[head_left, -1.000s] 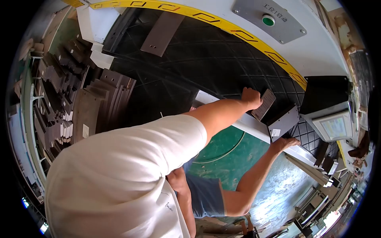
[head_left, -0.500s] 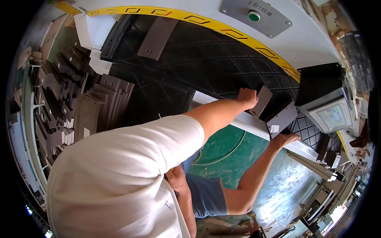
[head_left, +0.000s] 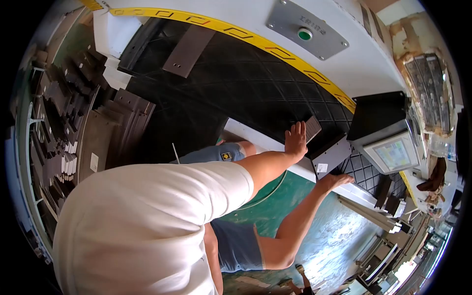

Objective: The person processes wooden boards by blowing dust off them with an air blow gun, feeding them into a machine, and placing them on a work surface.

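My left hand (head_left: 296, 141) reaches over the front edge of a dark machine bed (head_left: 236, 93). Its fingers are stretched out and slightly apart, right beside a small brown board (head_left: 312, 129); whether they touch it I cannot tell. Just to the right of that board, a grey-brown piece with a white label (head_left: 330, 157) stands against the metal edge. Part of my right forearm (head_left: 212, 258) shows below the white shirt, but my right hand is hidden. Farther back on the bed lies a longer brown board with two holes (head_left: 189, 50).
Many brown boards (head_left: 123, 123) are stacked at the left. A yellow strip (head_left: 236, 32) borders the bed below a green button (head_left: 305, 34). A screen (head_left: 393, 152) stands at the right. A bare limb (head_left: 305, 221) runs from blue shorts to the metal edge (head_left: 255, 135).
My left hand has gone from closed fingers at the small board to stretched fingers beside it. My right hand, earlier near the shorts, has dropped out of sight. The view has shifted.
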### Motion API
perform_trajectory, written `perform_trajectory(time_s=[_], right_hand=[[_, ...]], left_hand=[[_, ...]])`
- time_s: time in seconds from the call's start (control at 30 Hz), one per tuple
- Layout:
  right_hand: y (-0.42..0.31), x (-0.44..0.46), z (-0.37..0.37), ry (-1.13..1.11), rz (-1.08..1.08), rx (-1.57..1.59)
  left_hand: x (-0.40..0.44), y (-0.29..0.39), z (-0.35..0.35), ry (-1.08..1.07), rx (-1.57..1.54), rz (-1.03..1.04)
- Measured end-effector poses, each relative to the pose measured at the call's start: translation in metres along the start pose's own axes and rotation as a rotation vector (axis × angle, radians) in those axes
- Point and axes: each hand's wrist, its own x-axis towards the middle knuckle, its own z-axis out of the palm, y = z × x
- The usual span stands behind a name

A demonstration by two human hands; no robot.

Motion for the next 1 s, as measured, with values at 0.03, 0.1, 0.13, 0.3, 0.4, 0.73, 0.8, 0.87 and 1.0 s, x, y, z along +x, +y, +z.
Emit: perform_trajectory(time_s=[0.03,0.1,0.13,0.3,0.4,0.73,0.8,0.87,1.0], right_hand=[[-0.003,-0.001,0.000,0.003,0.001,0.004],[-0.009,-0.001,0.002,0.016,-0.002,0.016],[-0.012,-0.001,0.003,0.024,-0.001,0.027],[-0.034,0.001,0.020,0.056,-0.012,0.069],[-0.046,0.005,0.034,0.029,-0.004,0.037],[-0.046,0.027,0.042,-0.227,0.055,-0.315],[-0.054,0.027,0.045,-0.223,0.053,-0.367],[-0.057,0.027,0.047,-0.219,0.047,-0.389],[-0.052,0.025,0.048,-0.208,0.048,-0.378]], left_hand=[[0.002,-0.002,-0.001,-0.004,0.029,-0.014],[0.004,-0.011,-0.007,-0.031,0.022,-0.028],[0.005,-0.017,-0.013,-0.040,0.037,-0.025],[-0.003,-0.056,-0.045,-0.049,0.096,0.001],[-0.014,-0.085,-0.058,0.006,0.052,0.044],[0.044,-0.169,-0.085,-0.233,-0.185,0.326],[0.057,-0.176,-0.087,-0.336,-0.169,0.404],[0.062,-0.171,-0.090,-0.396,-0.079,0.419],[0.073,-0.155,-0.088,-0.463,-0.068,0.238]])
